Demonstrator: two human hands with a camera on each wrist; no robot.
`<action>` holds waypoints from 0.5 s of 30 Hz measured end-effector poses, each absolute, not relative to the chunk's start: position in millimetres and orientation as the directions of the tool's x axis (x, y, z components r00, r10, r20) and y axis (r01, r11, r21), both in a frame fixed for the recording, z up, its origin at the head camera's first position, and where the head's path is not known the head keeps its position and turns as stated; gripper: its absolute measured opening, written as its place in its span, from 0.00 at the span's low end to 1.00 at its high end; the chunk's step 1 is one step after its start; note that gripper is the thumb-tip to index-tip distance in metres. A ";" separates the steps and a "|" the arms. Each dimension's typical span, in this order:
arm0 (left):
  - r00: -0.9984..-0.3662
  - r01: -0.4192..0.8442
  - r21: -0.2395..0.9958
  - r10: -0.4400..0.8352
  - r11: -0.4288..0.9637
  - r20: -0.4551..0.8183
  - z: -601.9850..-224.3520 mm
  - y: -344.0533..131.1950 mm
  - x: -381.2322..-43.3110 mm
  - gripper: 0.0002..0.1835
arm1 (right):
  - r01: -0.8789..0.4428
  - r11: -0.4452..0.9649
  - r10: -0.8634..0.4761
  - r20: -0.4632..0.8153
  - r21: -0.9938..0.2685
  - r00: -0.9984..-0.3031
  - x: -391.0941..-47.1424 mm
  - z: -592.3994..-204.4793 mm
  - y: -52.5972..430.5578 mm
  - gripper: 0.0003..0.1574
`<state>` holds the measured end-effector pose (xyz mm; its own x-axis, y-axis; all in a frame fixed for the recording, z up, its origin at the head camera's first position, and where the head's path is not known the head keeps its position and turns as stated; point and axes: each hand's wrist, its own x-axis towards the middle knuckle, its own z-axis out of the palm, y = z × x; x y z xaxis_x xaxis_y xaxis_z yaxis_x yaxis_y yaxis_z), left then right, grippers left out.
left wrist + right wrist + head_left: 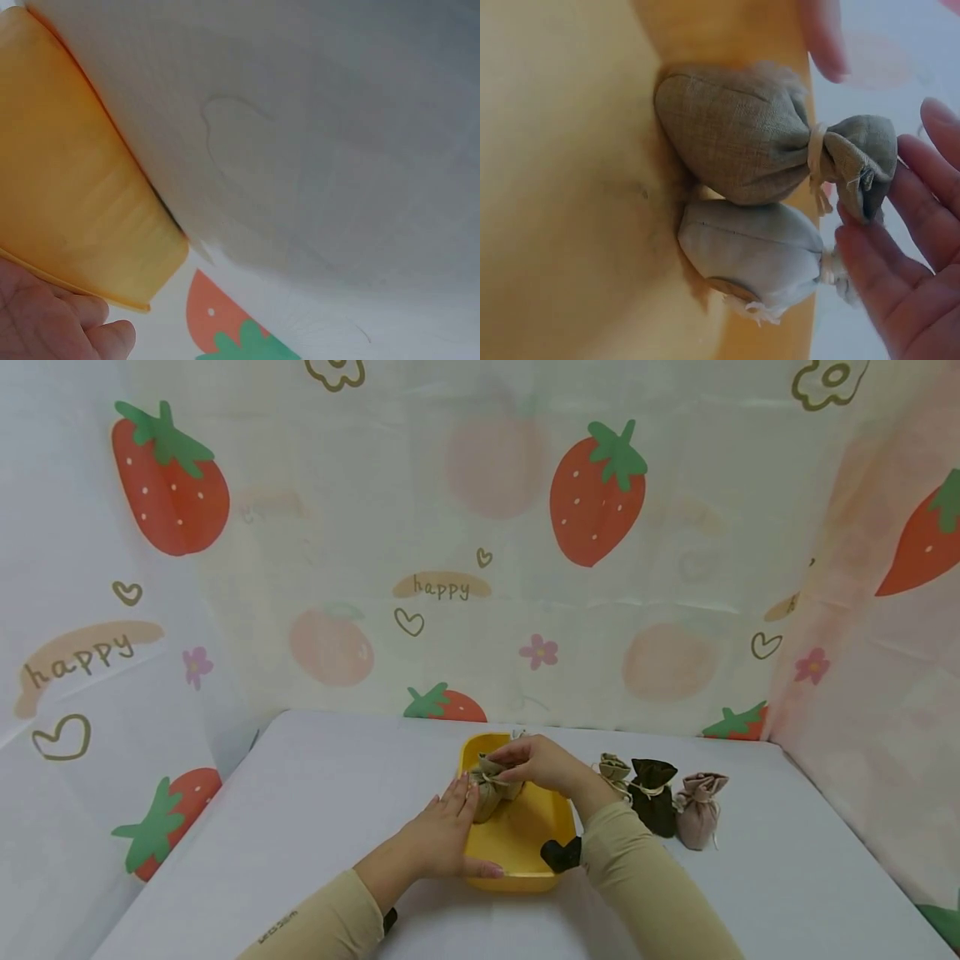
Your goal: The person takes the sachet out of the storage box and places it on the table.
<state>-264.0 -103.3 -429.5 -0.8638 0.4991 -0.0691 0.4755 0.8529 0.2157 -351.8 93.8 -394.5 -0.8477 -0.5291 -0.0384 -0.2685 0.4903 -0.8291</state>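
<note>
A yellow tray point(517, 852) sits on the table in front of me. Inside stands an olive-brown cloth pouch point(735, 135), its neck tied with pale cord. Beside it in the right wrist view is a grey-white pouch point(754, 244), largely covered in the head view. My right hand point(543, 764) reaches over the tray, fingers extended, fingertips right at the brown pouch's gathered top. My left hand point(438, 839) rests along the tray's left rim with straight fingers, its thumb at the near edge. In the left wrist view, fingers point(82, 315) show beneath the tray's rim.
Three more tied pouches stand on the table right of the tray: a khaki one point(615, 768) partly behind my right wrist, a dark one point(654, 802) and a pinkish one point(699, 814). A strawberry-print cloth point(495, 610) hangs around the white table point(337, 777).
</note>
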 end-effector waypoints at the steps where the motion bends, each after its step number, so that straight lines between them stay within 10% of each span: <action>1: -0.864 0.476 0.216 0.500 0.852 -0.068 -429.5 -103.4 -264.0 0.66 | -0.276 0.482 -0.539 -0.033 -0.832 -0.842 -351.4 -394.4 93.0 0.19; 15: -0.863 0.479 0.220 0.502 0.850 -0.057 -433.9 -103.9 -266.4 0.64 | -0.274 0.453 -0.573 -0.041 -0.848 -0.818 -349.9 -396.7 89.7 0.23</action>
<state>-266.4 -103.9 -433.9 -0.8632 0.5015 -0.0574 0.4791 0.8498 0.2200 -349.9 89.7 -396.7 -0.8183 -0.5733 -0.0415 -0.2743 0.4529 -0.8483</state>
